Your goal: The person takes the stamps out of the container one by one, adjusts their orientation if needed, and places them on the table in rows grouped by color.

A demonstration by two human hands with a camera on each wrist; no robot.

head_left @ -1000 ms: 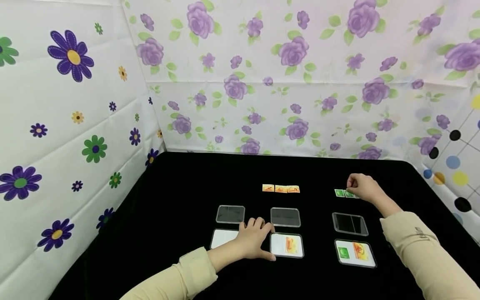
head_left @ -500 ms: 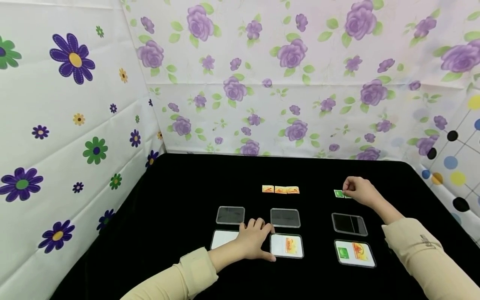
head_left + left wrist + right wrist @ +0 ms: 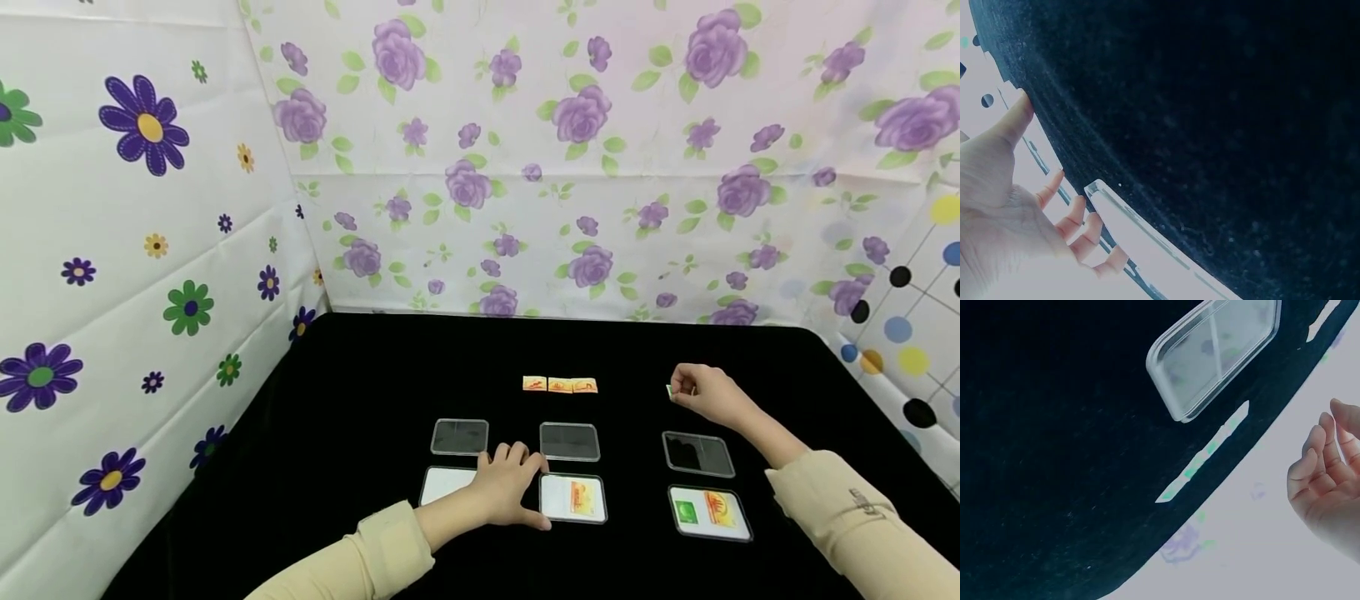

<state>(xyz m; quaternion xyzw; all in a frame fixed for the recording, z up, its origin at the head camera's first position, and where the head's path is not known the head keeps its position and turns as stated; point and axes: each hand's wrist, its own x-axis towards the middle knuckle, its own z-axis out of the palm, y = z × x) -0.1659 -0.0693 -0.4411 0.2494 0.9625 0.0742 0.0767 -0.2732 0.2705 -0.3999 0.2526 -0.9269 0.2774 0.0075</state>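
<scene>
My left hand (image 3: 506, 492) rests low between a white-filled clear case (image 3: 444, 485) and another case (image 3: 553, 498) with an orange picture card in it. Its fingers and thumb are spread, and in the left wrist view the hand (image 3: 1029, 219) grips nothing. Over a row of small green cards (image 3: 670, 391) hovers my right hand (image 3: 711, 395), hiding most of them. In the right wrist view those green cards (image 3: 1204, 453) lie in a line on the cloth, apart from the hand (image 3: 1329, 475). Its fingers are loosely bent, with nothing visible between thumb and fingertips.
Three orange cards (image 3: 560, 385) lie in a row at the back middle. Clear lids (image 3: 460, 437) lie behind the cases, one behind each. At front right, a case (image 3: 731, 529) holds a green and an orange card. Black cloth (image 3: 360, 400) covers the table; flowered sheets (image 3: 465, 242) surround it.
My right hand has moved left along the green cards and covers more of them. The left hand stays in place. The head view has tilted up slightly.
</scene>
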